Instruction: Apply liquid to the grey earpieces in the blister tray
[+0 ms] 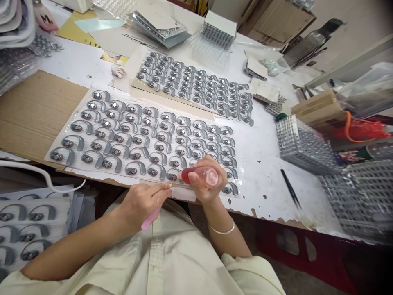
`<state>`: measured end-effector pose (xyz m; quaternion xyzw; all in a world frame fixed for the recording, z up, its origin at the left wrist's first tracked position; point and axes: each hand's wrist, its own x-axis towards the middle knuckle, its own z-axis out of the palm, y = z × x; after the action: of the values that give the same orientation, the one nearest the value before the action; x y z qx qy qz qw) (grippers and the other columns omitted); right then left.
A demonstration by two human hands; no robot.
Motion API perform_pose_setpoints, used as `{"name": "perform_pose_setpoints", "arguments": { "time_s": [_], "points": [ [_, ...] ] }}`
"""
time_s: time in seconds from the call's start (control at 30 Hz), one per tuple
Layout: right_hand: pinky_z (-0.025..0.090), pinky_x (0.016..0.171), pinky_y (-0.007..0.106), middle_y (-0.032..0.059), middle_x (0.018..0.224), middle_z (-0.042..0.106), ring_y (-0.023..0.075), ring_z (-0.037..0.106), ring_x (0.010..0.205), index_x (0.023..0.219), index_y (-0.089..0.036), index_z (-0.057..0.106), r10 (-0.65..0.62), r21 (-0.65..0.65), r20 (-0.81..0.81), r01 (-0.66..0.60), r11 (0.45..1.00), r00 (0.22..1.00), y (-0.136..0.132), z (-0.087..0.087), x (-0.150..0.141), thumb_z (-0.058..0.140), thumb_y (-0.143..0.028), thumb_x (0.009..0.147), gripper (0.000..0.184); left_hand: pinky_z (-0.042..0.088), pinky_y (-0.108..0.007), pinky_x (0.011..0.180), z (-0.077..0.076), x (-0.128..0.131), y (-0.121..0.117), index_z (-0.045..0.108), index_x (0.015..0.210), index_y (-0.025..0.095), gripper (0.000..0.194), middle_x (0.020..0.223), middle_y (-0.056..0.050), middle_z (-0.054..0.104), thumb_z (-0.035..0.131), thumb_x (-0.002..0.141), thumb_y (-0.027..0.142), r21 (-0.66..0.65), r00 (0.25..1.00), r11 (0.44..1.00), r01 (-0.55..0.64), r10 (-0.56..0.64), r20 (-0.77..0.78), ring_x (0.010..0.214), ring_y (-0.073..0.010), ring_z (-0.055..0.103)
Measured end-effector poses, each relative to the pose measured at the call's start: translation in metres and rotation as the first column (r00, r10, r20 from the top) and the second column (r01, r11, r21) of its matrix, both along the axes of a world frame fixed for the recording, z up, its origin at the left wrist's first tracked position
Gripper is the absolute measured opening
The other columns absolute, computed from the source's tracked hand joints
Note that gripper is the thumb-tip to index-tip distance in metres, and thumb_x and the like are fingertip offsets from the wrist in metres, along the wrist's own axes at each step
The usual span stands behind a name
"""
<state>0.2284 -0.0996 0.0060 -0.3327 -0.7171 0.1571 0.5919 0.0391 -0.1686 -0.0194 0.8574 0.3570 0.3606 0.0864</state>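
Note:
My left hand (138, 205) is closed around a slim tool with a pink handle (149, 220). The tool's thin tip reaches out past my fingertips, close to the front row of a sheet of grey hook-shaped parts (139, 157). In my right hand (204, 194) a small squeeze bottle of red liquid (199, 176) lies tilted, its nozzle pointing left toward the tool's tip. Round dark pieces with shiny centres sit on the hook-shaped parts. Whether nozzle and tip touch, I cannot tell. My right hand hides a few of the parts.
Farther back lies a second sheet of similar parts (196, 86). Black tweezers (290, 188) rest on the right of the white table (260, 164). Stacks of trays (303, 143) stand at the right. Brown cardboard (37, 110) and a white cable (46, 176) are at left.

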Motion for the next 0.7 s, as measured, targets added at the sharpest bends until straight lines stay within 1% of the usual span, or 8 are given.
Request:
{"name": "perform_pose_setpoints", "arguments": {
  "time_s": [0.2, 0.37, 0.6, 0.7],
  "points": [
    [0.034, 0.044, 0.027, -0.0015, 0.059, 0.053, 0.0108, 0.043, 0.048, 0.076, -0.019, 0.055, -0.018, 0.03, 0.024, 0.017, 0.999, 1.0, -0.001, 0.001, 0.001, 0.066, -0.027, 0.075, 0.013, 0.054, -0.024, 0.055, 0.002, 0.002, 0.001, 0.058, 0.103, 0.012, 0.023, 0.099, -0.008, 0.072, 0.053, 0.082, 0.004, 0.034, 1.0, 0.999, -0.025, 0.024, 0.017, 0.072, -0.0161, 0.07],
    [0.033, 0.044, 0.026, -0.0021, 0.058, 0.052, 0.0108, 0.042, 0.049, 0.079, -0.019, 0.056, -0.016, 0.023, 0.016, 0.016, 1.0, 1.0, -0.003, -0.001, 0.003, 0.067, -0.025, 0.074, 0.014, 0.055, -0.024, 0.053, 0.006, 0.004, 0.002, 0.058, 0.1, 0.011, 0.021, 0.096, -0.008, 0.072, 0.053, 0.081, 0.002, 0.053, 0.999, 0.998, -0.031, 0.029, 0.033, 0.068, -0.0162, 0.07],
    [0.035, 0.044, 0.026, -0.0024, 0.058, 0.051, 0.0107, 0.043, 0.048, 0.08, -0.019, 0.054, -0.058, 0.038, 0.042, 0.056, 0.998, 0.997, -0.005, -0.001, 0.005, 0.065, -0.029, 0.076, 0.015, 0.056, -0.024, 0.055, 0.004, 0.004, 0.001, 0.058, 0.1, 0.012, 0.022, 0.096, -0.007, 0.072, 0.054, 0.081, 0.002, 0.04, 0.999, 0.999, -0.029, 0.028, 0.024, 0.068, -0.0157, 0.07],
    [0.037, 0.045, 0.028, -0.0011, 0.06, 0.053, 0.012, 0.046, 0.05, 0.081, -0.019, 0.056, -0.108, 0.051, 0.012, 0.107, 0.993, 0.994, -0.011, -0.004, 0.008, 0.065, -0.032, 0.075, 0.017, 0.056, -0.023, 0.057, 0.004, 0.004, 0.001, 0.058, 0.099, 0.013, 0.023, 0.092, -0.005, 0.073, 0.053, 0.08, 0.001, 0.03, 0.999, 0.999, -0.042, 0.042, 0.014, 0.07, -0.0153, 0.07]
  ]
}}
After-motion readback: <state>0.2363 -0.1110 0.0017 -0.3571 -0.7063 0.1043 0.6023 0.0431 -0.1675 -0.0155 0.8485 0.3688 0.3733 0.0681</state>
